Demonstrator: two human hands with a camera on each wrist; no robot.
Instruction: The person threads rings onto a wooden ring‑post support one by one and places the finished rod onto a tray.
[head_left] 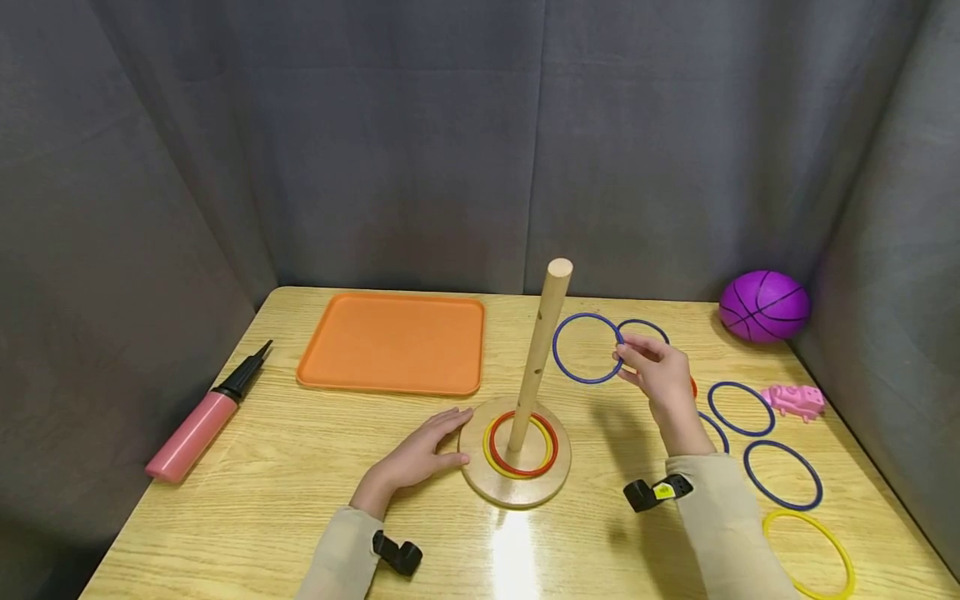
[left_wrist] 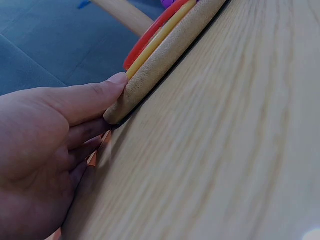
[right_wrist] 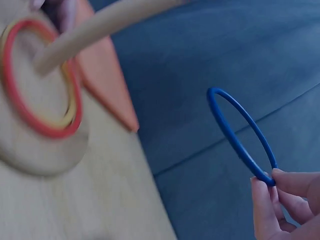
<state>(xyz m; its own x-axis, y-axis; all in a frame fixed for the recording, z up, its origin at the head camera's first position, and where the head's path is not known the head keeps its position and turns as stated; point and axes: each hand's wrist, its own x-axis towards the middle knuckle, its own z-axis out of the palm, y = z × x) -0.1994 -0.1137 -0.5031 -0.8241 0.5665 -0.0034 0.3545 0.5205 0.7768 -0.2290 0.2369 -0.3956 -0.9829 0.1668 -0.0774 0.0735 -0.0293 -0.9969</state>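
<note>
While the left hand (head_left: 420, 457) rests open against the wooden base (head_left: 516, 492) at its nine o'clock edge, steadying it, the right hand (head_left: 658, 375) pinches one blue ring (head_left: 587, 348) in its fingers (right_wrist: 267, 210), held in the air at three o'clock of the peg (head_left: 538, 354). The step in hand looks like ringing the peg; the next move calls for lifting the ring above the peg's top and levelling it. Near to far on the tabletop (head_left: 255, 500): two yellow rings, two red, five blue counting the held one, one pump, one pink toy, one tray, one ball.
</note>
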